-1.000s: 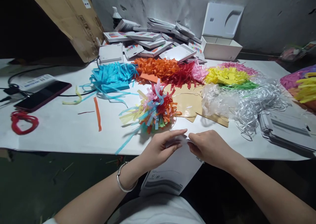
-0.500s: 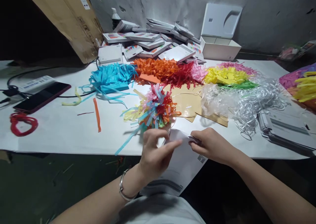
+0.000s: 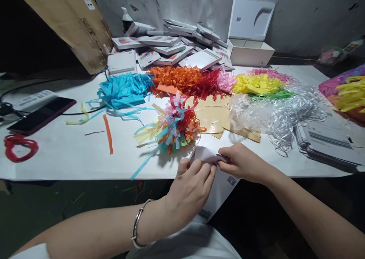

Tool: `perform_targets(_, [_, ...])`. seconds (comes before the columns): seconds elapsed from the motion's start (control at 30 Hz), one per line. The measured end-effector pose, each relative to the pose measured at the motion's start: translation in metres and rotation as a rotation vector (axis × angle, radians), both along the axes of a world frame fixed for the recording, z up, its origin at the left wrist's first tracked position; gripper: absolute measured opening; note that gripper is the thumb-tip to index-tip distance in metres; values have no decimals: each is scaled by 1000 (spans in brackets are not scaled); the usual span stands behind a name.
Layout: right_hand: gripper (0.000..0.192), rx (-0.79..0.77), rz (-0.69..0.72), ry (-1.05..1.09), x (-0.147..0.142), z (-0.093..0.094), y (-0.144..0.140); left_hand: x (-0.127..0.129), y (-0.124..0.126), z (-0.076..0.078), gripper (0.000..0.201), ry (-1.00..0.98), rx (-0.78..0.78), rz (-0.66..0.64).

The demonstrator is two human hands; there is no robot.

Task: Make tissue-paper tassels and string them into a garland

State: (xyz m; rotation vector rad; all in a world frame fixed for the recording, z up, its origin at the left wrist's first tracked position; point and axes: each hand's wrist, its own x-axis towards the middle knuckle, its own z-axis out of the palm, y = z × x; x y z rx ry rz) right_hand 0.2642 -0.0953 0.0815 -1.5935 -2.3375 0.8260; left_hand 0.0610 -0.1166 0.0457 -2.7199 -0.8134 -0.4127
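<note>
A white printed sheet [image 3: 219, 190] hangs over the table's front edge. Its upper part is bent, with a folded flap facing up between my hands. My left hand [image 3: 192, 188] is closed over the flap's left side, its fingers curled on the paper. With thumb and fingers pinched, my right hand [image 3: 238, 162] grips the flap's right corner. Just beyond my left hand lies a multicoloured paper-tassel bundle [image 3: 178, 124], with a thin string running from it towards the sheet. Brown paper pieces [image 3: 212, 116] lie behind the sheet.
Fringed tassels, including blue [image 3: 125, 89], orange [image 3: 173, 78] and yellow [image 3: 259, 85], line the back. Silver strands [image 3: 296, 107] and a stack of printed sheets [image 3: 327, 141] are on the right. A phone [image 3: 42, 114] and red cord [image 3: 20, 148] lie left. Flat boxes [image 3: 201, 59] are piled by the wall.
My left hand has come down onto the sheet's upper edge and closed on it. The flap is now folded up between both hands. The view has shifted slightly.
</note>
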Motion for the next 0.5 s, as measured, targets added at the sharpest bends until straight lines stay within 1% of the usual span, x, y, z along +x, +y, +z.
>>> perform_targets(0.1, [25, -4, 1, 1, -1, 1, 0, 2, -3, 2, 28, 72, 8, -10])
perform_targets(0.23, [26, -9, 9, 12, -2, 1, 0, 6, 1, 1, 29, 42, 11, -30])
perform_targets(0.33, [27, -13, 16, 23, -2, -1, 1, 9, 8, 1, 26, 21, 9, -39])
perform_targets(0.5, [29, -24, 25, 44, 0, -4, 3, 10, 17, 2, 16, 39, 29, -63])
